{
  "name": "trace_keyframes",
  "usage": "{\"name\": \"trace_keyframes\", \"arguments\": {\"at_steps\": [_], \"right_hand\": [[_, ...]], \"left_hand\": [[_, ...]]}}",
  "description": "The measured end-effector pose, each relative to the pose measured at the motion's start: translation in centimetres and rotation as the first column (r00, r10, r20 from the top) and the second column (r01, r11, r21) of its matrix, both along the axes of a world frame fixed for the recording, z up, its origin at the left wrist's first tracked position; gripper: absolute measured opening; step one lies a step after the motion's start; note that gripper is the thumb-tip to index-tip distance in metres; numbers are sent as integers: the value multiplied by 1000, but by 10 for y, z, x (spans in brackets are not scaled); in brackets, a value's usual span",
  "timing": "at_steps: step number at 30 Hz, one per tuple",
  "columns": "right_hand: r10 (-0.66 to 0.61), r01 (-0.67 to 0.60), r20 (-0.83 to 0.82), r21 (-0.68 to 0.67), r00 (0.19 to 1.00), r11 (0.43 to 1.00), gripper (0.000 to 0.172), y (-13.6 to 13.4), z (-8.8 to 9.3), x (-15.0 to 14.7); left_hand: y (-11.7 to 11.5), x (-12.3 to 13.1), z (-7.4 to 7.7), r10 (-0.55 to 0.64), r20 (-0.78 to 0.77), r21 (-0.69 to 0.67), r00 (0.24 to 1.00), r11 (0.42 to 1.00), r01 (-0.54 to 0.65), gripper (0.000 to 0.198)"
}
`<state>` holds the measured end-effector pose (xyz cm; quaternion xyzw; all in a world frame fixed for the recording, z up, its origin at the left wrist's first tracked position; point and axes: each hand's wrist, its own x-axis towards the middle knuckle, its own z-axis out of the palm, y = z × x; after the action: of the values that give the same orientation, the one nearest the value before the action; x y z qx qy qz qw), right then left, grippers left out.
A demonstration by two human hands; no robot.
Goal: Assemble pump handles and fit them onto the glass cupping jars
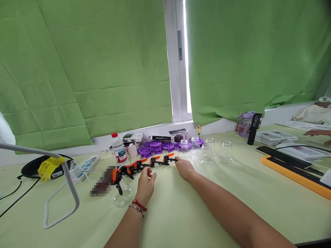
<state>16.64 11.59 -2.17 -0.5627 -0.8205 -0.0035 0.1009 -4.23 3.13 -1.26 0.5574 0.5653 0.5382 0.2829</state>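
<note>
My left hand (pixel 147 184), with a red string and a silver bangle at its wrist, hovers over the table with fingers loosely curled and apart, holding nothing. Just beyond it runs a row of black and orange trigger spray heads (pixel 141 165). At the row's right end, the fingertips of my right hand (pixel 184 167) are closed at the black tip of a spray head (pixel 168 159); part of the fingers is hidden. Left of my left hand stands a clear bottle (pixel 122 197) with a black and orange spray head on top. Several clear open bottles (pixel 206 156) stand to the right.
Purple plastic pieces (pixel 156 146) and small boxes (pixel 132 137) lie along the wall. A red-capped water bottle (pixel 119 148), power strip (pixel 86 168) and grey metal frame (pixel 73 187) are left. An orange-black bar (pixel 292 174), paper stacks (pixel 276 136) and another person's hand (pixel 319 133) are right.
</note>
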Motion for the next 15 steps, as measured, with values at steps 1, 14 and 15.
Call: {"name": "trace_keyframes", "arguments": {"at_steps": [1,14,15], "right_hand": [[-7,7,2,21,1000,1000,28,-2,-1,3],[250,-227,-96,207,963,952,40,-75,12,9],[309,-284,-111,198,945,938,39,-83,12,8]], "left_hand": [[0,-1,0,-1,34,-21,999,1000,1,39],[-14,16,15,-133,605,-248,785,906,344,40],[-16,18,16,-151,639,-260,754,880,397,39]]}}
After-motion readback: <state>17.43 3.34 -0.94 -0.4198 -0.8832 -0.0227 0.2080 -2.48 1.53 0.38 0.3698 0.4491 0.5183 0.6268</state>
